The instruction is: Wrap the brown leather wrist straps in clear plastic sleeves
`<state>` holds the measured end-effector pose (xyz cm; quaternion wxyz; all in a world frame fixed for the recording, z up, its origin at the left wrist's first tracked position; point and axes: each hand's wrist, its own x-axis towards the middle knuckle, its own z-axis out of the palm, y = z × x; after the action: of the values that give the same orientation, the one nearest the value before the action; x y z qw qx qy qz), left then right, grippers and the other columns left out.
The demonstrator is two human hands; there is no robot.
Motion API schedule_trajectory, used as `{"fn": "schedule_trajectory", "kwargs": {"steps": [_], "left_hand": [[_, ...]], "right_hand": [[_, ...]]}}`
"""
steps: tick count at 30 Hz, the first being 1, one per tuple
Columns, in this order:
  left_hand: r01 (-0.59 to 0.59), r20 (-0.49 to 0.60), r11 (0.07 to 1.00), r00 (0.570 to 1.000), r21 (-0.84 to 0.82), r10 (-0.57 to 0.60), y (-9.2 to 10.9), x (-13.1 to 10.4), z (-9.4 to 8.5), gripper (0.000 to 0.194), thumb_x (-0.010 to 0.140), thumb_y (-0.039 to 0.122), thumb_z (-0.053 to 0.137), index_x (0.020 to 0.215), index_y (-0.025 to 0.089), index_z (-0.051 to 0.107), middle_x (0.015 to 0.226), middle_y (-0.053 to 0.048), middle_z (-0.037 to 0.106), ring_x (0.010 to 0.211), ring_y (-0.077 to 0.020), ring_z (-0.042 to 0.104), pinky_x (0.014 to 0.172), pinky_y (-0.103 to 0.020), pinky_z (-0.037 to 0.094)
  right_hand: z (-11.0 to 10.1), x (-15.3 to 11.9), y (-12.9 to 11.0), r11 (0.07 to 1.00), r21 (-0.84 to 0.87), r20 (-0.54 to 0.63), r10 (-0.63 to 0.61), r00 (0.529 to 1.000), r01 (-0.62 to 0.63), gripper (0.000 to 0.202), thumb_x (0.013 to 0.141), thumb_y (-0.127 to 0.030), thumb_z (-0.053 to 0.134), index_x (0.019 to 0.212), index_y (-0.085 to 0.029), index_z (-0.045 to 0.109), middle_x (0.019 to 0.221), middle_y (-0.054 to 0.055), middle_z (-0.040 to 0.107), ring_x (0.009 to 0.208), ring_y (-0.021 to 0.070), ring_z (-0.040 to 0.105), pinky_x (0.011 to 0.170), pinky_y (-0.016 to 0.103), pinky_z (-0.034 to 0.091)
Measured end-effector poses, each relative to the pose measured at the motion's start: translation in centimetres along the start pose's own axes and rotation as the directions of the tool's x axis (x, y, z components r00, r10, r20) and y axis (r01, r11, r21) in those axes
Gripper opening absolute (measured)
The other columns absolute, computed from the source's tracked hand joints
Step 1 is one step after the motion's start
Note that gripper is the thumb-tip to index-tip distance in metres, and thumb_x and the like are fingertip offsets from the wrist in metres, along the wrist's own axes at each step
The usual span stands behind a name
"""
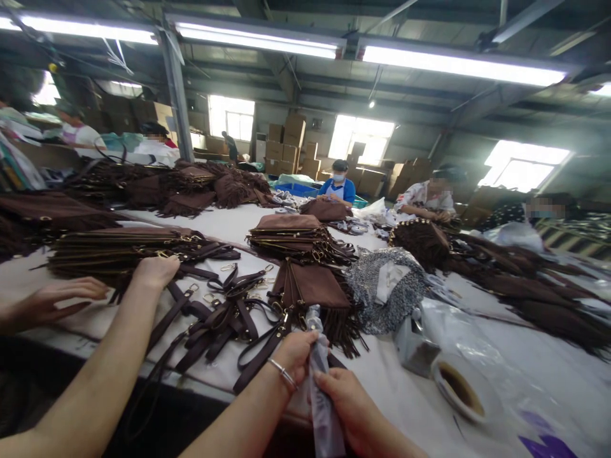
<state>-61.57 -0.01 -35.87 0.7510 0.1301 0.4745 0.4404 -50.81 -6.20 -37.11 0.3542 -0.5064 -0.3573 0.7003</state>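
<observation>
Both your left hand (pixel 294 357) and right hand (pixel 346 389) grip the plastic sleeve (pixel 321 366), at your six o'clock; whether it's filled, I can't tell. Still uncovered: the fringed pouch (pixel 322 287) at twelve, brown straps (pixel 244 323) at ten.

Long, narrow translucent plastic sleeve (pixel 327 410), creased, held lengthwise, over the near edge of the white table (pixel 387 378)
</observation>
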Motion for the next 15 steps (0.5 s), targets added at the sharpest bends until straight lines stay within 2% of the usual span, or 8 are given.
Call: {"fn": "schedule_trajectory", "kwargs": {"steps": [4, 7, 9, 12, 15], "left_hand": [[-0.048, -0.003, 0.999, 0.999, -0.009, 0.048, 0.3, -0.2, 0.5, 0.021, 0.091, 0.024, 0.049, 0.078, 0.011, 0.06, 0.065, -0.007, 0.068, 0.053, -0.0148, 0.063, 0.051, -0.025, 0.05], [-0.066, -0.007, 0.998, 0.998, -0.01, 0.065, 1.1, -0.1, 0.5, 0.022, 0.091, 0.028, 0.05, 0.083, 0.011, 0.062, 0.072, -0.009, 0.071, 0.057, -0.0158, 0.066, 0.05, -0.025, 0.05], [-0.078, -0.041, 0.997, 0.996, 0.0, 0.078, 1.7, 0.5, 0.5, 0.027, 0.093, 0.027, 0.047, 0.08, 0.009, 0.063, 0.069, -0.009, 0.069, 0.055, -0.0153, 0.065, 0.047, -0.023, 0.047], [-0.108, -0.102, 0.994, 0.989, 0.014, 0.109, 2.3, 1.9, 0.6, 0.03, 0.093, 0.025, 0.045, 0.074, 0.009, 0.062, 0.06, -0.006, 0.065, 0.05, -0.0134, 0.061, 0.044, -0.023, 0.043], [-0.149, -0.142, 0.989, 0.978, 0.016, 0.15, 2.6, 3.4, 0.9, 0.026, 0.093, 0.029, 0.05, 0.077, 0.012, 0.061, 0.06, 0.001, 0.062, 0.048, -0.0098, 0.056, 0.049, -0.023, 0.046]], "right_hand": [[-0.3, -0.5, 1.0, 1.0, 0.01, -0.071, 0.019, 0.997, -0.018, 0.031, 0.068, -0.044, 0.068, 0.068, -0.014, 0.058, 0.054, 0.004, 0.064, 0.038, 0.0123, 0.052, 0.04, 0.024, 0.039], [-0.1, -0.7, 1.1, 0.999, -0.041, -0.019, 0.016, 1.0, -0.017, 0.034, 0.067, -0.047, 0.068, 0.067, -0.015, 0.056, 0.056, 0.006, 0.066, 0.038, 0.0138, 0.055, 0.038, 0.024, 0.04], [0.2, -0.9, 1.1, 0.996, -0.094, 0.022, 0.015, 1.0, -0.013, 0.036, 0.067, -0.049, 0.068, 0.065, -0.015, 0.055, 0.054, 0.005, 0.066, 0.038, 0.0137, 0.056, 0.037, 0.023, 0.039], [0.7, -1.1, 1.0, 0.992, -0.128, 0.049, 0.009, 0.999, -0.003, 0.036, 0.067, -0.05, 0.067, 0.065, -0.016, 0.054, 0.054, 0.004, 0.066, 0.038, 0.0134, 0.057, 0.037, 0.022, 0.039], [1.0, -1.1, 1.0, 0.993, -0.115, 0.038, -0.012, 0.999, 0.016, 0.035, 0.067, -0.049, 0.066, 0.068, -0.016, 0.053, 0.053, 0.003, 0.065, 0.037, 0.0133, 0.056, 0.037, 0.022, 0.04]]}}
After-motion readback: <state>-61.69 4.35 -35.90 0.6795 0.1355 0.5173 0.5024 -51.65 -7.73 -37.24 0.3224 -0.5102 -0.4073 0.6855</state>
